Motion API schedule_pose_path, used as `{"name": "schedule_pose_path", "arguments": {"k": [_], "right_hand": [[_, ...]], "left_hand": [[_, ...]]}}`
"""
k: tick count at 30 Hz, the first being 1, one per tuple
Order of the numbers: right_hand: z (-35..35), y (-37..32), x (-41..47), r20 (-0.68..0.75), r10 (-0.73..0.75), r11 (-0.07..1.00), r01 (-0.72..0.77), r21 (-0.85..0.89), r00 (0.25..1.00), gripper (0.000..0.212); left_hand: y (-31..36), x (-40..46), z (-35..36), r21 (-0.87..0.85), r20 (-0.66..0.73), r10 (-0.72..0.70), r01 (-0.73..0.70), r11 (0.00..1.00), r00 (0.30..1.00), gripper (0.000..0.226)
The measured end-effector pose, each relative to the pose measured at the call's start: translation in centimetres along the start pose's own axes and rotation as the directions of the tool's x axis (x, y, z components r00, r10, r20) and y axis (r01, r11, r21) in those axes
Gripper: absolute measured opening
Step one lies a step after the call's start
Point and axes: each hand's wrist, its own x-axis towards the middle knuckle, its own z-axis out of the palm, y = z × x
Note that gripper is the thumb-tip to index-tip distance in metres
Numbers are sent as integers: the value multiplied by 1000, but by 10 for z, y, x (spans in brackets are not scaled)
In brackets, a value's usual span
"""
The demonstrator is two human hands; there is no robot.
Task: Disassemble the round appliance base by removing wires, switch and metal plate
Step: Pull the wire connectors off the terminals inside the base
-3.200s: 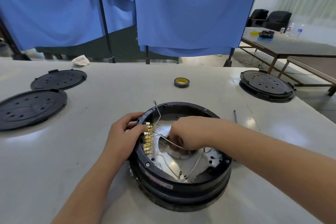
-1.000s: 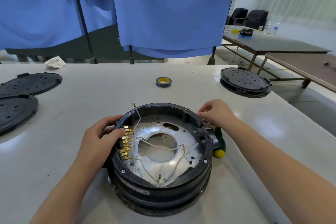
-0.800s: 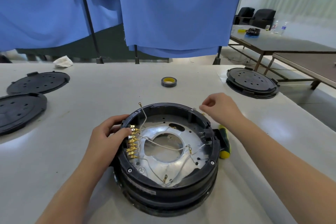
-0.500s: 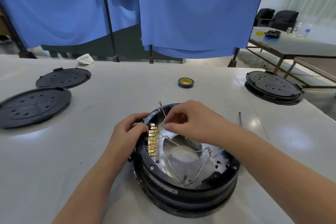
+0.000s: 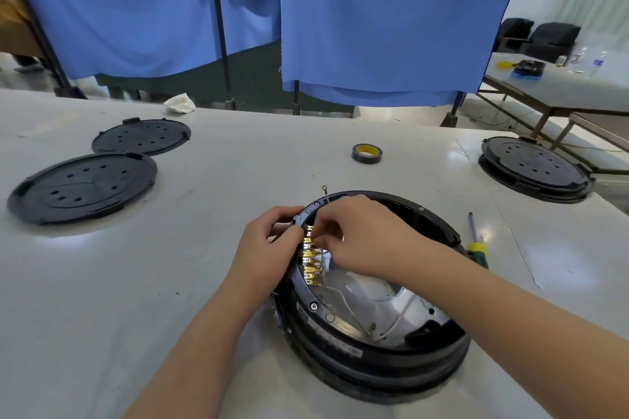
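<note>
Round black appliance base [image 5: 371, 347] sits open side up on the white table [image 5: 170, 282], close in front of you, with its shiny metal plate [image 5: 384, 303] showing inside and thin white wires [image 5: 398, 323] looping across that plate. Along the inner left wall runs a column of brass terminals [image 5: 309, 260].

Your left hand [image 5: 269, 248] curls over the base's left rim, fingers outside and thumb pressed on the rim right beside the top terminals. Your right hand [image 5: 360, 238] reaches across the opening with its fingers bent tight together at the upper terminals; the fingertips look pinched on something small there, though your knuckles hide exactly what, so you cannot tell which wire or connector it is. One wire with a ring end [image 5: 324, 188] sticks up past the far rim.

Just right of the base lies a screwdriver [image 5: 474, 241] with a green and yellow handle. Farther off are a roll of tape [image 5: 366, 153], two flat black covers [image 5: 83, 185] on your left, and another black base [image 5: 536, 168] at the right.
</note>
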Motion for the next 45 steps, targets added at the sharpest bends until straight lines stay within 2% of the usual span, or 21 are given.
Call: {"name": "schedule_pose_path", "arguments": {"k": [7, 9, 14, 20, 26, 30, 33, 36, 39, 43, 45], "right_hand": [[6, -10, -1, -16, 97, 994, -98, -41, 995, 9], [4, -10, 0, -9, 80, 995, -81, -56, 997, 6], [-7, -8, 1, 70, -12, 993, 20, -118, 997, 8], [5, -17, -5, -40, 34, 981, -40, -187, 999, 6], [-8, 0, -2, -19, 8, 973, -13, -229, 1000, 9], [-25, 19, -5, -39, 47, 999, -48, -8, 998, 9], [-39, 30, -10, -127, 108, 975, -80, 208, 986, 13], [-57, 46, -11, -202, 269, 885, -158, 438, 942, 6], [-73, 66, -13, -167, 444, 700, -224, 678, 880, 3], [-82, 104, -13, -142, 615, 422, -172, 890, 776, 6], [-77, 125, -12, -106, 682, 318, -163, 934, 723, 6]], "left_hand": [[-2, 2, 2, 42, -29, 52, -50, 998, 998, 33], [-1, 1, 2, 32, -23, 37, -36, 999, 999, 27], [0, 2, 1, 35, 1, 27, -27, 999, 1000, 28], [1, 2, 3, 37, -19, 31, -30, 999, 999, 28], [2, 1, 1, 55, -17, 10, -9, 998, 1000, 29], [2, 0, 0, 51, -13, 6, -5, 999, 1000, 27], [0, -1, 0, 43, -21, 9, -9, 999, 1000, 27], [-1, -3, 0, 29, -30, 22, -22, 999, 999, 36], [0, -3, 2, 9, -33, 17, -17, 1000, 999, 39], [0, -2, 5, -1, -28, -12, 12, 1000, 1000, 35], [0, -1, 5, -15, -40, -33, 32, 999, 999, 34]]}}
